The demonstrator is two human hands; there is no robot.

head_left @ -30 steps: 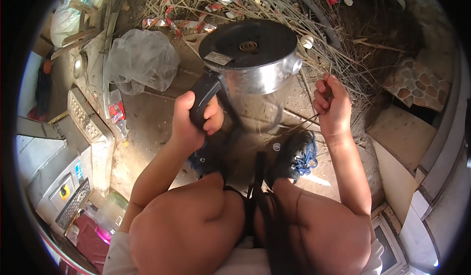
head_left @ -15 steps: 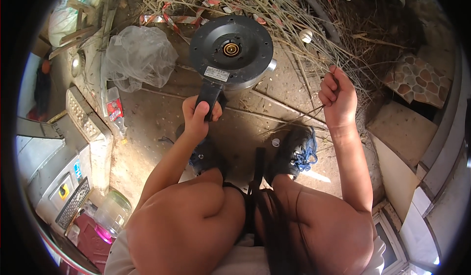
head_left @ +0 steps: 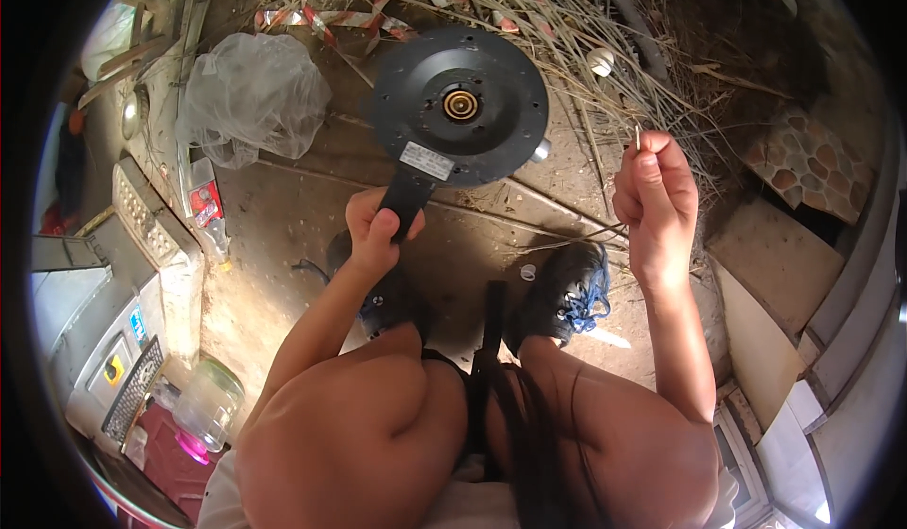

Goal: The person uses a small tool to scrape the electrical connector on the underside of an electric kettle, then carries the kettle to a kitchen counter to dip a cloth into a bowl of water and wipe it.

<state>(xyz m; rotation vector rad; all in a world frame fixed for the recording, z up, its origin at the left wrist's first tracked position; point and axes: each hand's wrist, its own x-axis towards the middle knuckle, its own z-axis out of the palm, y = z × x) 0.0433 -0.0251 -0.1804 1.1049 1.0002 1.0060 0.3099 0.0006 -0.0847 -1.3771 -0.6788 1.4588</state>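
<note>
The electric kettle (head_left: 459, 134) was held up off the floor (head_left: 283, 189), its underside turned toward the viewer so that its body was mostly hidden. The left grip (head_left: 378, 234) was clamped around the black handle (head_left: 406, 204), at the kettle's near left side. To the kettle's right, the right grip (head_left: 655, 184) had thumb and fingertips pinched together on a thin pale sliver (head_left: 638, 139), perhaps a bit of twig. Kettle and sliver were well apart, so both were in hand but not brought together; how much was finished or left could not be told from this view.

The kettle's base was a wide disc, matt black and apparently plastic, dished toward the middle, with brass-coloured rings (head_left: 460, 105) at its centre and a pale label (head_left: 427, 161) near the handle. A small shiny metal part (head_left: 540, 151) showed at its right edge. Beyond the kettle and off to its right lay dry, brittle-looking brushwood (head_left: 619, 104), with crinkled red-and-white striped tape (head_left: 283, 19) beyond it to the left. Left of the kettle, a filmy clear plastic bag (head_left: 253, 94) sat crumpled on the dusty, gritty floor. Far right of it was a tile (head_left: 811, 161) patterned with rounded brown stones.
</note>
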